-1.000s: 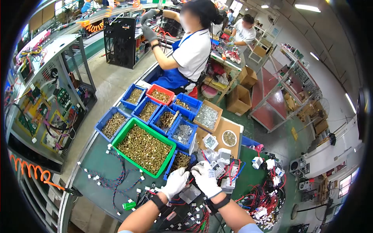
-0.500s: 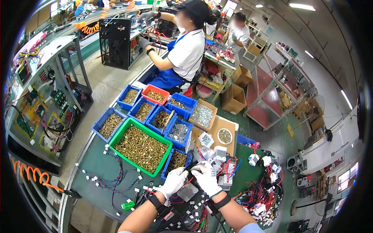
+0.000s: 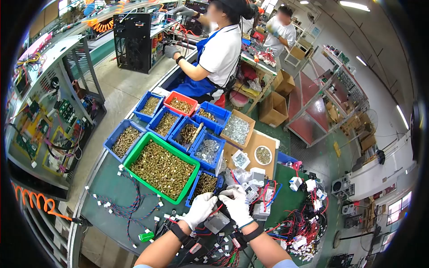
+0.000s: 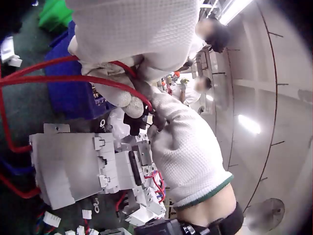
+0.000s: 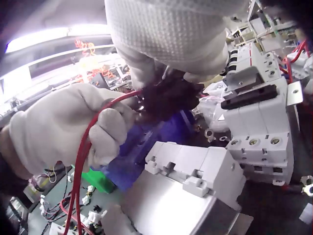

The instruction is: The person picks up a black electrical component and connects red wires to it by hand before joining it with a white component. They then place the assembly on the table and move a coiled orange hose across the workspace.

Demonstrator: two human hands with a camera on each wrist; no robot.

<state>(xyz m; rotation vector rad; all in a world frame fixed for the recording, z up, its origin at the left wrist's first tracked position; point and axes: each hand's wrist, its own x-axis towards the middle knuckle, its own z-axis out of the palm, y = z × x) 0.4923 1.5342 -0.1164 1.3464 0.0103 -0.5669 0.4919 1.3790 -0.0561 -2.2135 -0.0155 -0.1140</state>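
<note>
In the head view my gloved left hand and gloved right hand meet over the bench, fingertips close together. The right wrist view has the left fingers pinching a red wire near its end. Above it, my right fingers grip a small dark part, its shape blurred, and the wire's end runs up to it. Just below the hands lies a white-grey circuit breaker with red wires at one side. A second breaker with a black strip stands to its right.
A blue bin of brass-coloured parts sits just beyond the hands. Next to it are a green tray and several small bins. Wire bundles heap at the right; a white-connector harness lies left. A worker stands beyond the bins.
My hands stay together in nearly the same place, still holding the wire and dark part. The head view shifts slightly. The worker beyond the bins moves their gloved hands at the black cabinet.
</note>
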